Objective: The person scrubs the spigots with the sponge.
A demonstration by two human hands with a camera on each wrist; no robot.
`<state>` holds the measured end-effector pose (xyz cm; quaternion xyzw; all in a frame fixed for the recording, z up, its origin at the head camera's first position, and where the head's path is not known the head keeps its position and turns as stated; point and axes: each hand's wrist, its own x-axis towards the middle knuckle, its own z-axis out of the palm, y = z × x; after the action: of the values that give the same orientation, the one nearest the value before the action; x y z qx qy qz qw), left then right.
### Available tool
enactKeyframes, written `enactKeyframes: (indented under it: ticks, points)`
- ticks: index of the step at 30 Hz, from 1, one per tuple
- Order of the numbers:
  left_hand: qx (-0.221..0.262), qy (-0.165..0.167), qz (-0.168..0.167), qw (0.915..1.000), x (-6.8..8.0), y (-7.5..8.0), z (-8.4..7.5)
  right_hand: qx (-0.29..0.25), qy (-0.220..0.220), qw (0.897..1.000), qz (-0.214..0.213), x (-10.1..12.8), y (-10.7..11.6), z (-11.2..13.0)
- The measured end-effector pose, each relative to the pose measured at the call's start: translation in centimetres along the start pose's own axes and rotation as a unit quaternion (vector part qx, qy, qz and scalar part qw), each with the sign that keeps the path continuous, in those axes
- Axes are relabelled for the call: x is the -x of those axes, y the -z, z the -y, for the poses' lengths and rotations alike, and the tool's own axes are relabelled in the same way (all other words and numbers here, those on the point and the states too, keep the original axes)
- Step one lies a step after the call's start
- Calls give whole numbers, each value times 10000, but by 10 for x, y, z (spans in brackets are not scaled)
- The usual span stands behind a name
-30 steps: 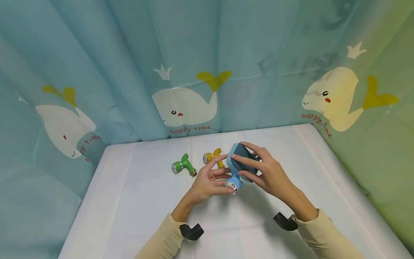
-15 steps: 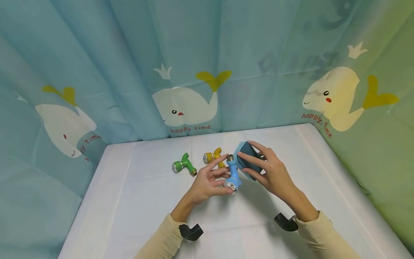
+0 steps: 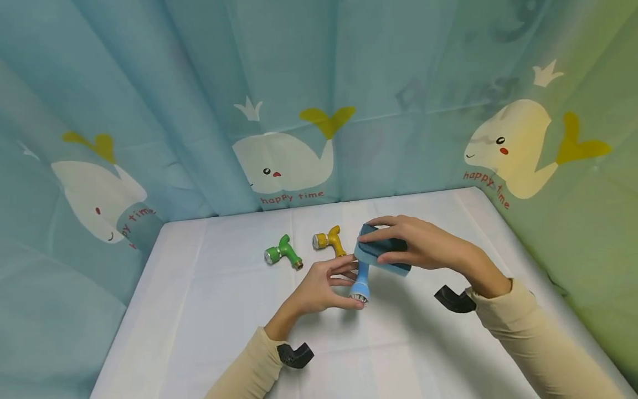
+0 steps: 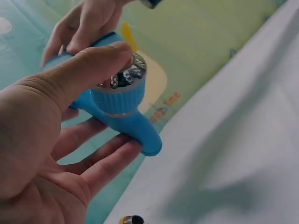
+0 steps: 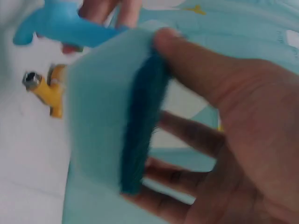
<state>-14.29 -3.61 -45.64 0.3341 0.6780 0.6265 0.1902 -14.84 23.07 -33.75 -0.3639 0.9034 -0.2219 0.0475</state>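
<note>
A small blue tap [image 3: 360, 284] with a silvery knob is pinched above the table by my left hand [image 3: 318, 288]. In the left wrist view, my thumb presses the knob while the fingers support the blue tap body [image 4: 135, 130] from the other side. My right hand [image 3: 423, 244] grips a sponge [image 3: 370, 256], light blue with a darker scouring layer, thumb on one side and fingers on the other. The sponge lies against the tap's upper end and hides it. Seen from the right wrist, the sponge's pale face [image 5: 103, 116] is turned towards the tap.
On the white-covered table [image 3: 224, 310] lie a green tap [image 3: 284, 252] and a yellow tap [image 3: 329, 240], behind and left of my hands. A blue-green curtain [image 3: 199, 83] with whale prints rises along the table's back and sides.
The sponge first moved right, off the blue tap, baring its threaded end. It is now back over that end, and my right hand has turned flatter. The left hand has barely shifted.
</note>
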Motion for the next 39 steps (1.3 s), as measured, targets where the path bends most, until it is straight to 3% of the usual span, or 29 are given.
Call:
enactKeyframes:
  ticks: [4, 11, 16, 19, 23, 29, 33, 39]
  points:
    - [-114, 93, -12, 9999, 0, -2, 1, 244, -116, 9995, 139, -2, 10, -6]
    - [-253, 17, -74, 9997, 0, 0, 0, 4, 83, 9999, 148, -2, 6, -6]
    - [-198, -30, -26, 9998, 1, 0, 0, -64, -94, 9998, -154, 3, 2, -14]
    - [-180, -52, -22, 9998, 0, 0, -1, -519, 20, 9981, -335, 6, -1, -14]
    - [-223, -171, -76, 9996, 0, 0, -3, -1376, 111, 9901, -244, 6, -8, -15]
    - [-423, -130, -113, 9990, 3, 0, -2, -1793, -32, 9831, -361, 12, -14, -20]
    - [-580, -269, -188, 9978, 2, 0, -2, -1646, -11, 9857, -365, 11, -13, -17]
    - [-972, -284, -139, 9948, 2, 1, -1, -135, -388, 9983, -425, 11, -10, -9]
